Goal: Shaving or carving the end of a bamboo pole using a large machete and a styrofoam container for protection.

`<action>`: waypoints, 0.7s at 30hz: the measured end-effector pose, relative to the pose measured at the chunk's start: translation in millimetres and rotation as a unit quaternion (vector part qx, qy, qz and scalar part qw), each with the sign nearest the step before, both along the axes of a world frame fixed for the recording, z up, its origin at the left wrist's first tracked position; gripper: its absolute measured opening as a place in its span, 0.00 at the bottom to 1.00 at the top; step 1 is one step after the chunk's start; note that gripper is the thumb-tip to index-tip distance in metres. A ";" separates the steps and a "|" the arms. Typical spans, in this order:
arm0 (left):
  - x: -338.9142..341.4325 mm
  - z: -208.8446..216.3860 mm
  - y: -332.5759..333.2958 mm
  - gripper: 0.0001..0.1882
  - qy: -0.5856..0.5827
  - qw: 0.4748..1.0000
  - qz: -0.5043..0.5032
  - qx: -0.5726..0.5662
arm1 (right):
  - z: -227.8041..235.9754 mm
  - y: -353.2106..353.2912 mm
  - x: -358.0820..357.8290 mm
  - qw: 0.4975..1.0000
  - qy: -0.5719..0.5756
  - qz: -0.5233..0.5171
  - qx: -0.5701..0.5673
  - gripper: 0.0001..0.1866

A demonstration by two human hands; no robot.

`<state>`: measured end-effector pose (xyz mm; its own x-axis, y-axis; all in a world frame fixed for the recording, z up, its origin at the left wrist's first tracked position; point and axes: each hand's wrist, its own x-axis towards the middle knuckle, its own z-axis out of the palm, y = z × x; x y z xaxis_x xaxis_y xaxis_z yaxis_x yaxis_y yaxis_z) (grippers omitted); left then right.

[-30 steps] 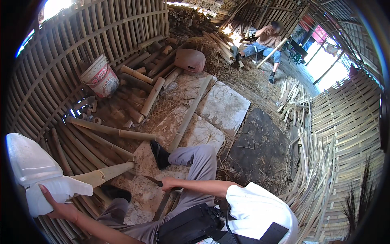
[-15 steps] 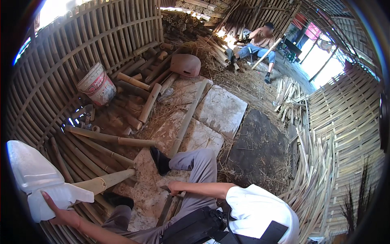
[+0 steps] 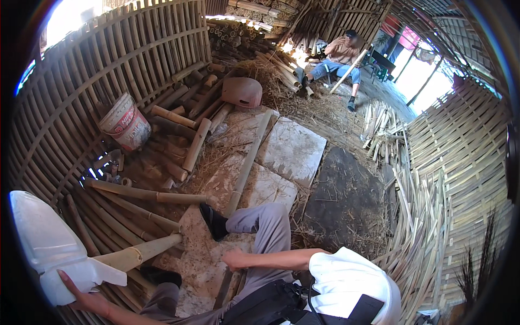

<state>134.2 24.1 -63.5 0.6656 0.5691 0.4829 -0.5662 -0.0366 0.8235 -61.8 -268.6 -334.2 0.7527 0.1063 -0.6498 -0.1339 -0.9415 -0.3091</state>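
At the lower left, a translucent white plastic jug (image 3: pixel 67 273) is gripped by my left hand (image 3: pixel 92 300), the thumb lying over its side. It overlaps the near end of a thick bamboo pole (image 3: pixel 122 259). My right hand (image 3: pixel 234 259) is closed, low beside my bent leg; whatever is in it, if anything, is hidden. A long dark strip (image 3: pixel 222 290) lies just below that fist, next to a bamboo-like piece.
Bamboo poles (image 3: pixel 149 192) fan out at the left. A dirty paint bucket (image 3: pixel 125 122) stands by the slatted wall. An upturned brownish tub (image 3: pixel 242 92) sits farther off. Split strips (image 3: pixel 417 233) lie along the right wall. A seated person (image 3: pixel 341 59) holds a pole far back.
My right hand has shifted slightly down, and the dark tip beside it no longer shows. The jug stays in my left hand. The view has moved a little.
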 end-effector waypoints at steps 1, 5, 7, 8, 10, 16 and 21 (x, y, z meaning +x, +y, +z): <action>0.1 2.0 1.2 0.36 -0.003 1.000 -0.002 0.002 | -6.3 2.7 -4.0 1.000 0.018 0.005 0.019 0.14; -3.5 2.0 -1.7 0.35 -0.025 0.999 0.021 0.020 | -18.9 20.0 -27.5 0.997 -0.067 -0.040 0.013 0.14; -4.1 5.1 -6.8 0.35 -0.038 0.998 0.033 0.031 | -18.7 24.6 -32.3 0.994 -0.066 -0.082 0.026 0.14; -4.9 6.7 -11.7 0.35 -0.024 0.996 0.070 0.042 | -18.8 24.7 -32.6 0.994 -0.065 -0.082 0.025 0.14; -4.8 8.5 -16.0 0.34 -0.008 0.993 0.107 0.052 | -18.5 25.7 -31.5 0.995 -0.040 -0.094 0.021 0.15; 9.3 -2.4 -10.2 0.36 0.050 0.973 0.217 0.063 | -16.8 21.8 -34.4 0.989 -0.030 -0.132 0.053 0.17; 14.1 -5.9 -2.8 0.42 0.046 0.970 0.223 0.089 | -25.7 21.3 -36.7 0.986 -0.024 -0.151 0.064 0.18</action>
<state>148.3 21.3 -69.5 0.4171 0.7235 0.5501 -0.3852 -0.4075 0.8280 -98.5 -247.3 -359.9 0.7919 -0.0485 -0.6087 -0.3852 -0.8131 -0.4364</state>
